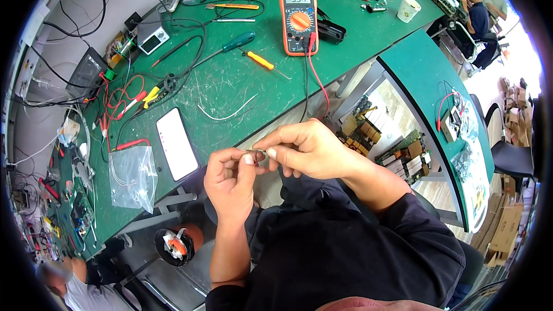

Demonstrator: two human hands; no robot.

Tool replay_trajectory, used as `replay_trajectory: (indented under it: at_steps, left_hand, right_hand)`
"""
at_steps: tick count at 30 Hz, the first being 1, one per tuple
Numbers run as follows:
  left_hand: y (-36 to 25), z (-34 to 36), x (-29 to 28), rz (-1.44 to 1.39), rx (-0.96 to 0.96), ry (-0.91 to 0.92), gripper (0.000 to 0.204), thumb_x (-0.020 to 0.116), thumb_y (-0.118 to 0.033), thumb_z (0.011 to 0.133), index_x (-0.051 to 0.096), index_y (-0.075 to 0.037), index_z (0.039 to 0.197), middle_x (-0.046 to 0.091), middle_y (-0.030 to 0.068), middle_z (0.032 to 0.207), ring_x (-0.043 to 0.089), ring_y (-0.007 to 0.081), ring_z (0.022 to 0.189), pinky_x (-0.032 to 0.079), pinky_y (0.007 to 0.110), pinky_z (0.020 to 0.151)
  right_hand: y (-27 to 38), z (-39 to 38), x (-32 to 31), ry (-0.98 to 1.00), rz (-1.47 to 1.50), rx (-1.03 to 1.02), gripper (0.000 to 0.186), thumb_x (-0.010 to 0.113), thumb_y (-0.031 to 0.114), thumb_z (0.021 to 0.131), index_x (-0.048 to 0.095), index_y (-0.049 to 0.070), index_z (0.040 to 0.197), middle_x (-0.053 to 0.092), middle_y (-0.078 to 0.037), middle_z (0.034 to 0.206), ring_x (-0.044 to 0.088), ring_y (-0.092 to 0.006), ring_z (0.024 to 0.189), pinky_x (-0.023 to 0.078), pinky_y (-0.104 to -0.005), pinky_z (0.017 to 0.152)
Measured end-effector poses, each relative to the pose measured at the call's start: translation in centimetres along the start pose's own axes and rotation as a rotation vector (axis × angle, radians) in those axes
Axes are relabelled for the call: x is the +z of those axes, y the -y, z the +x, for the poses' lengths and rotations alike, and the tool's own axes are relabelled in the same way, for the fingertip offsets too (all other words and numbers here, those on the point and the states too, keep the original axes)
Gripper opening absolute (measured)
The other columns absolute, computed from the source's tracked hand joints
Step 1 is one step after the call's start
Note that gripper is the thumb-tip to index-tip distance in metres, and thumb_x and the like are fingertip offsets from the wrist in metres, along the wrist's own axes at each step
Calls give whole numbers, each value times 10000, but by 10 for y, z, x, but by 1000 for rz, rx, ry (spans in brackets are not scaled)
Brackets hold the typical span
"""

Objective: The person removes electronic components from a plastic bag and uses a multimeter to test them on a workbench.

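Note:
My left hand (231,179) and my right hand (305,151) meet in front of my body, just off the table's near edge. Thumb and forefinger of each are pinched together around a tiny, thin piece (261,155), too small to name. Beyond them on the green table (230,89) stands an orange multimeter (299,21) with a lit display. Its red test lead (319,78) and black lead run down over the edge toward my right hand; their ends are hidden. Left of my hands lie a white phone (176,144) and a clear plastic bag (132,178) with thin wire inside.
A green-handled screwdriver (239,41), a yellow-handled pick (260,60) and a loose white wire (227,116) lie farther back. Tangled test leads (135,101) fill the left. A paper cup (408,9) stands back right. Below the table is a bin (175,247). Other people sit at far right and lower left.

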State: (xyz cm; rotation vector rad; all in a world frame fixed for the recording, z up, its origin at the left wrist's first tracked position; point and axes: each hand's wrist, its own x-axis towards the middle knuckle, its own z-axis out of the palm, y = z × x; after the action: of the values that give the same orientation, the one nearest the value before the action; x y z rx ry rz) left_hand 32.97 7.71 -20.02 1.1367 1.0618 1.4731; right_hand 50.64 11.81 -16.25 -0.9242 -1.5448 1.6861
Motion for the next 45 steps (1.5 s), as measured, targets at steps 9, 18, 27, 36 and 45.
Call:
replay_trajectory:
  at_steps: [9, 18, 27, 36, 45]
  left_hand:
    - [-1, 0, 0, -34, 2, 24, 75, 555, 31, 930, 530, 27, 1000, 657, 135, 908, 655, 150, 839, 585, 278, 684]
    - [-3, 0, 3, -50, 2, 4, 66, 561, 6, 931, 530, 25, 987, 653, 132, 867, 646, 153, 762, 571, 265, 644]
    - [-5, 0, 5, -109, -23, 3, 73, 577, -12, 925, 528, 21, 969, 651, 134, 840, 645, 160, 717, 567, 256, 599]
    - [-6, -3, 2, -90, -9, -15, 68, 572, -10, 925, 525, 22, 963, 651, 138, 845, 644, 165, 725, 564, 264, 603]
    - [-9, -11, -2, -151, 2, -61, 82, 551, -15, 941, 493, 5, 996, 632, 134, 844, 628, 146, 676, 502, 204, 484]
  right_hand:
    - [4, -2, 0, -3, -2, 6, 222, 535, 90, 939, 669, -5, 1088, 639, -25, 728, 574, -63, 599, 478, -233, 541]
    - [2, -2, 2, 1, -6, -28, 218, 553, 89, 951, 672, -5, 1108, 675, -48, 761, 583, -53, 574, 468, -200, 510]
    - [6, -3, 3, -3, -12, -30, 217, 552, 79, 948, 671, -7, 1109, 675, -49, 757, 585, -52, 577, 471, -201, 511]
    - [7, -5, 8, -28, 11, -6, 215, 557, 53, 939, 672, -10, 1110, 665, -39, 752, 581, -52, 579, 473, -200, 515]
    - [8, -10, 18, -35, -78, 21, 313, 485, 41, 956, 548, 0, 1260, 663, -51, 758, 563, -50, 552, 450, -181, 476]
